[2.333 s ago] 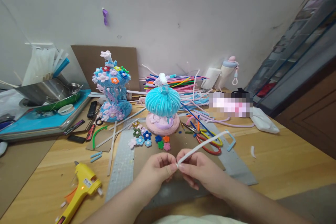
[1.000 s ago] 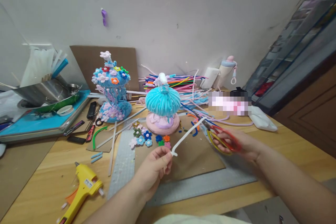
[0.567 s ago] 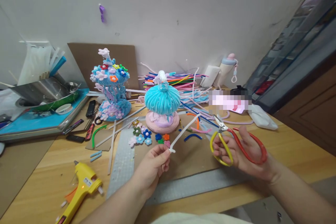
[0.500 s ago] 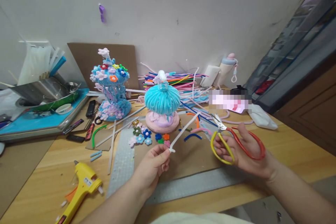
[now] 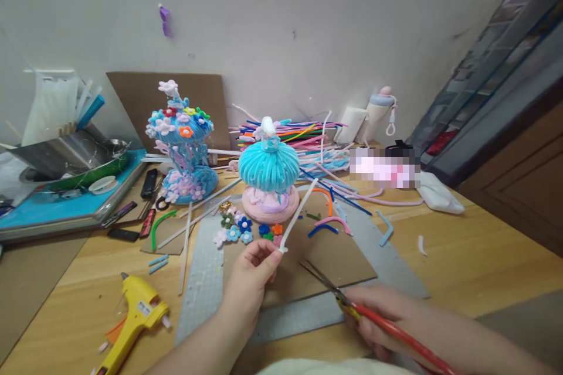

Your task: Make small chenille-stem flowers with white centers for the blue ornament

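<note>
My left hand [image 5: 251,274] pinches the lower end of a white pipe cleaner [image 5: 298,215], which slants up and to the right over the brown cardboard sheet [image 5: 343,258]. My right hand [image 5: 387,319] grips red and yellow handled scissors [image 5: 347,302] low at the front. The blades are slightly parted and point up-left toward the pipe cleaner, a short gap below it. Just behind stands a turquoise pipe-cleaner dome on a pink base [image 5: 269,173].
A flowered blue pipe-cleaner model [image 5: 182,143] stands at back left, and small flowers [image 5: 240,229] lie before the dome. Loose coloured pipe cleaners [image 5: 303,140] pile at the back. A yellow glue gun [image 5: 132,316] lies front left. A grey mat [image 5: 202,281] underlies the cardboard.
My right hand let go of the pipe cleaner, picked up the scissors from the right, and brought them down and toward me. The left hand kept its hold, tilting the pipe cleaner more upright.
</note>
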Demonstrator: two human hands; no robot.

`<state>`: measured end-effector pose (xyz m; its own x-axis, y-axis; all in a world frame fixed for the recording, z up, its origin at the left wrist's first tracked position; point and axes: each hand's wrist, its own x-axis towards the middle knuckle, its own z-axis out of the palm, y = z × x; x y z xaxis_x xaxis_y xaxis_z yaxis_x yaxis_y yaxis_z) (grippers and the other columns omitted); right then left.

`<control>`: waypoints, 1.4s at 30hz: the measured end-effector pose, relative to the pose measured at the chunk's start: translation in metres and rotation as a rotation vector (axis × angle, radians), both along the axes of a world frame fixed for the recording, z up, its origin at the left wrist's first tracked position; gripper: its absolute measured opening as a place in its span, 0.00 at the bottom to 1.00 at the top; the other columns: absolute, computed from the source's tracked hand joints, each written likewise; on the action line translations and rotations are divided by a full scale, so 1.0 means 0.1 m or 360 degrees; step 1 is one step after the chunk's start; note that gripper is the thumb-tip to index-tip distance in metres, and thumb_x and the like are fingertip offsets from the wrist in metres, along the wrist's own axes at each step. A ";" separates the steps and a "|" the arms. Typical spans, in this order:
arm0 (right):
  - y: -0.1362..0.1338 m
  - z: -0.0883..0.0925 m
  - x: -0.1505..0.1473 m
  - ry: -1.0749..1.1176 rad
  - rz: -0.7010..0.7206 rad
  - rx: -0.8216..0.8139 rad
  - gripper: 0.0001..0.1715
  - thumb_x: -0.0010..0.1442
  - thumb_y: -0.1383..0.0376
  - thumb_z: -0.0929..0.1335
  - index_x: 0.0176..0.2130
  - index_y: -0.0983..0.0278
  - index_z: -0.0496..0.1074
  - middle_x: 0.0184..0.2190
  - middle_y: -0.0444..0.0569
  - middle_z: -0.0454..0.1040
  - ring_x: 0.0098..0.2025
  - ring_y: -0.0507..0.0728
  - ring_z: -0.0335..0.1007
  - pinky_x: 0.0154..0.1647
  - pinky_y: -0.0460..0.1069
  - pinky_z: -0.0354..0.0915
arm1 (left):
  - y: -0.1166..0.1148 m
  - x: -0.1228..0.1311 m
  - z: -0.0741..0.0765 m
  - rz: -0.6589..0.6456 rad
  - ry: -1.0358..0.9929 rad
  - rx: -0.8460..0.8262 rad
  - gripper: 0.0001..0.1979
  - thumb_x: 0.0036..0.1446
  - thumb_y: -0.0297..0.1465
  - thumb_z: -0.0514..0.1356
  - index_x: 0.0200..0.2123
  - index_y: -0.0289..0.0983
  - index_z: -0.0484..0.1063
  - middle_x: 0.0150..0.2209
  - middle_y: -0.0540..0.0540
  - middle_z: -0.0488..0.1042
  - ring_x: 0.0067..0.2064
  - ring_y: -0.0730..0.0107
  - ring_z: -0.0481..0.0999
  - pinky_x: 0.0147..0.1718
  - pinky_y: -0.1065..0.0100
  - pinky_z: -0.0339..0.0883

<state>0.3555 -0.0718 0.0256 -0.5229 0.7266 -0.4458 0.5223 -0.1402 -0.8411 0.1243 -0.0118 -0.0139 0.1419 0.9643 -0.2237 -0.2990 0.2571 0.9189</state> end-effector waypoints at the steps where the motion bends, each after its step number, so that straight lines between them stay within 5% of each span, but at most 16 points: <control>1: 0.01 0.00 -0.07 0.0025 0.0026 0.0020 0.27 0.57 0.43 0.59 0.30 0.64 0.63 0.26 0.44 0.62 0.28 0.51 0.61 0.30 0.45 0.61 | 0.00 0.00 0.01 0.0014 -0.0033 -0.0004 0.12 0.44 0.36 0.67 0.27 0.35 0.68 0.20 0.56 0.62 0.21 0.82 0.59 0.21 0.76 0.51; 14: 0.09 -0.08 -0.46 0.0033 -0.0146 0.0226 0.15 0.58 0.57 0.63 0.27 0.64 0.57 0.23 0.39 0.56 0.25 0.48 0.49 0.22 0.42 0.48 | -0.08 0.05 0.03 -0.0163 -0.0542 -0.0300 0.12 0.44 0.31 0.67 0.27 0.34 0.66 0.17 0.57 0.59 0.19 0.84 0.54 0.21 0.76 0.47; 29: -0.04 -0.05 -0.23 -0.0301 -0.0191 0.0370 0.13 0.57 0.56 0.64 0.32 0.62 0.59 0.29 0.43 0.66 0.30 0.53 0.59 0.29 0.45 0.55 | -0.12 0.34 0.06 -0.0232 -0.0553 -0.0549 0.14 0.42 0.31 0.68 0.26 0.34 0.64 0.17 0.58 0.56 0.19 0.83 0.51 0.20 0.76 0.46; 42: -0.02 -0.20 -0.08 -0.0018 -0.0354 0.0445 0.20 0.57 0.50 0.64 0.30 0.64 0.63 0.24 0.43 0.66 0.28 0.52 0.58 0.29 0.45 0.57 | -0.06 0.59 0.05 -0.0277 -0.0447 -0.0505 0.16 0.38 0.34 0.70 0.26 0.35 0.67 0.17 0.58 0.56 0.18 0.83 0.52 0.20 0.76 0.45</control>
<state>0.3475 -0.0735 0.0060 -0.3342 0.9167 -0.2189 0.5146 -0.0171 -0.8572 0.1835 -0.0173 -0.0086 0.3933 0.8105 -0.4340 -0.4527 0.5816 0.6759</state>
